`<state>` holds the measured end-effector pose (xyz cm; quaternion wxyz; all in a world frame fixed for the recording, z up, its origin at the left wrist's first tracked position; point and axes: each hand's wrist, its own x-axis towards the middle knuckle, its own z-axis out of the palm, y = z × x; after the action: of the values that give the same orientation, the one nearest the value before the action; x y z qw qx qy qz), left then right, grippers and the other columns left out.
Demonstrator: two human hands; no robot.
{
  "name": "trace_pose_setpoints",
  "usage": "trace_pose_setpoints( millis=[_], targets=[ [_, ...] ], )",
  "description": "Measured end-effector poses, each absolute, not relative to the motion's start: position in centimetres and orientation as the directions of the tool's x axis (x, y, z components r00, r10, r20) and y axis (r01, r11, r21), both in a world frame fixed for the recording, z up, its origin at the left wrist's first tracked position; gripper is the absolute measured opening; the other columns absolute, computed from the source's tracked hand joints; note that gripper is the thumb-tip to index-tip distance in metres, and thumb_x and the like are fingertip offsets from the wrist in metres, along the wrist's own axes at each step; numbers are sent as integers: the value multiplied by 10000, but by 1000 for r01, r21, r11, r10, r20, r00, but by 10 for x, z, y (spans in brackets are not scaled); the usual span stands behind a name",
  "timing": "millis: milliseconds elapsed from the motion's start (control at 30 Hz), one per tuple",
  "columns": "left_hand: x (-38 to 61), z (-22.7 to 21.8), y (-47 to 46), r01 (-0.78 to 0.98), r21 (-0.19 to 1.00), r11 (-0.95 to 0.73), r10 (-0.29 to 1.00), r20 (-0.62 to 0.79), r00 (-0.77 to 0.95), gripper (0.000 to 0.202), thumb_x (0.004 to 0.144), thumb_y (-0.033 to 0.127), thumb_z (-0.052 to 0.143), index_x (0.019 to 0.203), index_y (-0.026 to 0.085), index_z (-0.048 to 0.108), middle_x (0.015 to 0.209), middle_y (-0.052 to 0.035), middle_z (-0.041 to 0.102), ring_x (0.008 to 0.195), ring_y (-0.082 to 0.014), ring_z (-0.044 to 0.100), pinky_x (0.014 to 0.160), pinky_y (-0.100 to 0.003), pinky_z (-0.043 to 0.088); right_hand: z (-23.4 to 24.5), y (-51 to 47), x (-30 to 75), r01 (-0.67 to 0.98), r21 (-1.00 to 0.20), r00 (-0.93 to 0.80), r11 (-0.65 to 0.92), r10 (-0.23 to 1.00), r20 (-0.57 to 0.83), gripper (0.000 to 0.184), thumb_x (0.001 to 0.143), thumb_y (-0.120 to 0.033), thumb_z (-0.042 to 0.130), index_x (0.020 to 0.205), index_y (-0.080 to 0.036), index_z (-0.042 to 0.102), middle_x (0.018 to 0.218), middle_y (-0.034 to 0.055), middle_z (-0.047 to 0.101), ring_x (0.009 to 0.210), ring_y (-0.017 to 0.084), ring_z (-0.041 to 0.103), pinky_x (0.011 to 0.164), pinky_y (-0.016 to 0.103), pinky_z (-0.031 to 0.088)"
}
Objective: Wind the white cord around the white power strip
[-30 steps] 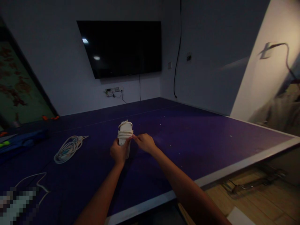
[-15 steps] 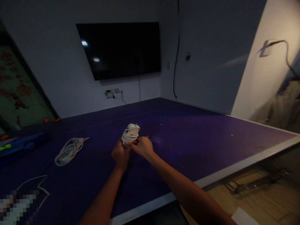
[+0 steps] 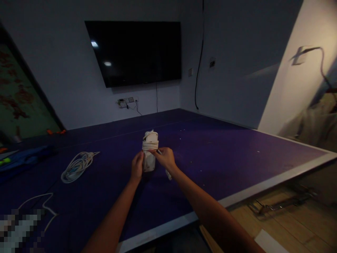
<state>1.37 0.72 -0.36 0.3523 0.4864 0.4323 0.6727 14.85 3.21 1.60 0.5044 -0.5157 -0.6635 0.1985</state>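
A white power strip [image 3: 149, 150] stands upright above the dark purple table [image 3: 223, 161], with its white cord wound in several turns round its upper part. My left hand [image 3: 137, 168] grips the strip's lower left side. My right hand [image 3: 165, 157] pinches the cord just right of the strip, and the cord's loose end with its plug [image 3: 168, 174] hangs below that hand.
A coiled white cable [image 3: 76, 166] lies on the table to the left, and another loose white wire [image 3: 39, 203] lies nearer the front left. A blue object [image 3: 23, 159] sits at the far left. A black TV [image 3: 137, 52] hangs on the wall. The table's pale edge [image 3: 263, 186] runs along the right.
The power strip went from tilted right to upright and a little higher. My right hand shifted from under the strip to its right side, holding the cord.
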Motion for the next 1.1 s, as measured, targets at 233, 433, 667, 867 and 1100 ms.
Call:
trace_pose_setpoints(
  millis=[233,433,667,867,1100],
  targets=[
    [10,-12,12,-292,920,-261,947,185,-263,653,548,658,689,930,130,647,768,-76,699,713,-208,667,656,-304,499,7,37,144,406,-802,-2,437,879,478,529,746,-601,494,494,-136,525,449,-38,328,459,66,339,423,199,171],
    [6,-13,14,-204,935,-288,924,215,-317,652,559,656,677,925,118,634,749,-71,689,660,-182,647,611,-274,484,8,38,142,303,-865,-20,399,910,413,458,693,-536,599,487,-133,525,437,-47,357,446,58,355,413,179,201],
    [-9,-2,13,127,915,-382,760,389,-520,615,634,670,589,858,101,650,770,-86,681,666,-171,612,577,-243,454,27,33,147,-313,-940,-395,-134,919,1,206,797,-262,507,732,-112,632,564,38,617,464,96,528,505,211,458],
    [-10,3,5,361,842,-402,644,540,-542,491,728,581,552,870,125,666,813,-103,689,757,-207,632,664,-268,464,30,29,147,-178,-979,-425,-97,905,-13,136,763,-136,514,762,-101,645,554,41,652,419,97,545,474,204,453],
    [-7,0,-4,569,752,-332,550,645,-532,423,805,518,487,942,153,653,821,-78,684,711,-186,611,649,-259,432,29,18,134,-116,-981,-502,156,843,194,227,788,-117,451,878,-124,660,634,10,680,404,73,553,427,162,383]
  ],
)
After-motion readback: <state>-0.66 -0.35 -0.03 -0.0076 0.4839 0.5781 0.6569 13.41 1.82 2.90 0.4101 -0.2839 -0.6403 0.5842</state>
